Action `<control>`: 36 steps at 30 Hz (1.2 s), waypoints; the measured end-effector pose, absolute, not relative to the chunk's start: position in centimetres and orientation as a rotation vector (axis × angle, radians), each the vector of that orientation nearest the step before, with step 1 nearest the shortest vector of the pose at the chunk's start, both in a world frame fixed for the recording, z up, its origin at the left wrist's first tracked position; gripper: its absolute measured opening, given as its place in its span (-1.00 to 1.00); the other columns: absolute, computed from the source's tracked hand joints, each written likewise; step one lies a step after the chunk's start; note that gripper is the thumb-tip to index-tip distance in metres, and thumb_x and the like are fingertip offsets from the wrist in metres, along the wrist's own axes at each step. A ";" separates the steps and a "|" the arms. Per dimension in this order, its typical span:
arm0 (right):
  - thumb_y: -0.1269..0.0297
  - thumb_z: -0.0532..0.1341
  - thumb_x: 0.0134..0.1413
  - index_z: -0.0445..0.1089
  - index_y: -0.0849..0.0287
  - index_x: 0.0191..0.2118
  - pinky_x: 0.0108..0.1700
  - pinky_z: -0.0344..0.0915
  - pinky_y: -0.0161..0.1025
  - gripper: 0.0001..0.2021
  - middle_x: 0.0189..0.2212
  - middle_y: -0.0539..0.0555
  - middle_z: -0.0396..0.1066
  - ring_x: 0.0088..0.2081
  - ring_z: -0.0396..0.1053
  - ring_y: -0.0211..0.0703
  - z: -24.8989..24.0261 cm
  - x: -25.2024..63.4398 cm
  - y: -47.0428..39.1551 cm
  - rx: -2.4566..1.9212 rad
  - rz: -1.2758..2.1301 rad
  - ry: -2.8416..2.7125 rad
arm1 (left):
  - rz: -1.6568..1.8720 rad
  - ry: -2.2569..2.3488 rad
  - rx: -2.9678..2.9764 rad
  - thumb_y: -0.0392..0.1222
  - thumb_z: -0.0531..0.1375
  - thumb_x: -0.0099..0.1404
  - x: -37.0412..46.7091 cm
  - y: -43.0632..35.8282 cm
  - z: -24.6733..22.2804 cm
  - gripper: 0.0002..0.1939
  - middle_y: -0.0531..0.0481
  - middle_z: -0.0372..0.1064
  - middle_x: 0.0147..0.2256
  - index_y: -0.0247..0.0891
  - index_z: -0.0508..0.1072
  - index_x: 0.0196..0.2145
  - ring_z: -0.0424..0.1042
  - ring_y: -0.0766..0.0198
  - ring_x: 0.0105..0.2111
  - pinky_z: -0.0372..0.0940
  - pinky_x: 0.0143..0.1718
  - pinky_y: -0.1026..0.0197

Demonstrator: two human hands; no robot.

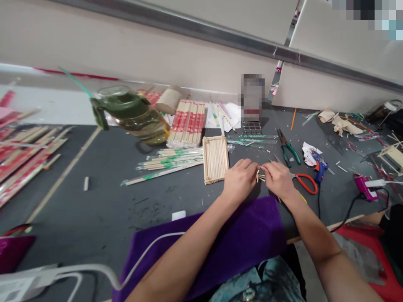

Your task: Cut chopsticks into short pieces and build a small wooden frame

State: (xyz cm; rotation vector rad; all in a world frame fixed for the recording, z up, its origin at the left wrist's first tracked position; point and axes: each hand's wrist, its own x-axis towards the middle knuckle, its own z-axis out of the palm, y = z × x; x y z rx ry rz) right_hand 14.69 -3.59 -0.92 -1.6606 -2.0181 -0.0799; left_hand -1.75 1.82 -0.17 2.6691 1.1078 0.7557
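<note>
My left hand (242,178) and my right hand (278,179) meet fingertip to fingertip above the table, both closed in a pinch. Whatever sits between the fingertips is too small to make out. Just below them show several short wooden stick pieces (260,177). To the left of my left hand lies a small tray-like frame made of wooden sticks (215,159). Beside my right hand are orange-handled pliers (305,183), partly covered by that hand. Green-handled pliers (287,149) lie a little farther back.
Wrapped chopsticks (186,122) and a green-lidded jug (135,115) stand at the back left. A blue glue gun (321,167) and a purple power block (365,187) with cables lie on the right. A purple cloth (201,251) hangs over the table's front edge.
</note>
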 end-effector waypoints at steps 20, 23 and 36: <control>0.24 0.07 0.37 0.54 0.12 -0.14 -0.16 0.36 -0.20 -0.73 -0.28 0.12 0.52 -0.28 0.47 -0.13 -0.3 15.4 -3.3 -1.511 0.375 -1.545 | 0.927 0.999 1.569 0.00 0.20 0.34 -1.5 2.3 -0.7 -0.74 -0.02 0.43 -0.41 -0.25 0.52 -0.34 0.41 0.25 -0.39 0.34 -0.32 0.21; 0.24 0.15 0.32 0.54 0.07 -0.16 -0.19 0.38 -0.20 -0.80 -0.29 0.05 0.54 -0.35 0.45 -0.19 0.1 15.5 -3.5 -1.475 0.557 -1.462 | 0.760 0.885 1.007 0.07 0.36 0.15 -1.5 2.7 -0.7 -0.66 0.00 0.46 -0.41 -0.28 0.55 -0.31 0.41 0.32 -0.46 0.43 -0.36 0.21; 0.32 0.26 0.15 0.33 0.07 -0.07 -0.21 0.35 -0.25 -0.77 -0.35 -0.04 0.46 -0.32 0.41 -0.24 0.0 15.3 -3.4 -1.331 0.756 -1.381 | 0.642 0.833 0.697 -0.08 0.57 -0.14 -1.0 2.0 0.4 -0.57 -0.05 0.54 -0.48 -0.38 0.64 -0.35 0.48 0.34 -0.51 0.49 -0.44 0.27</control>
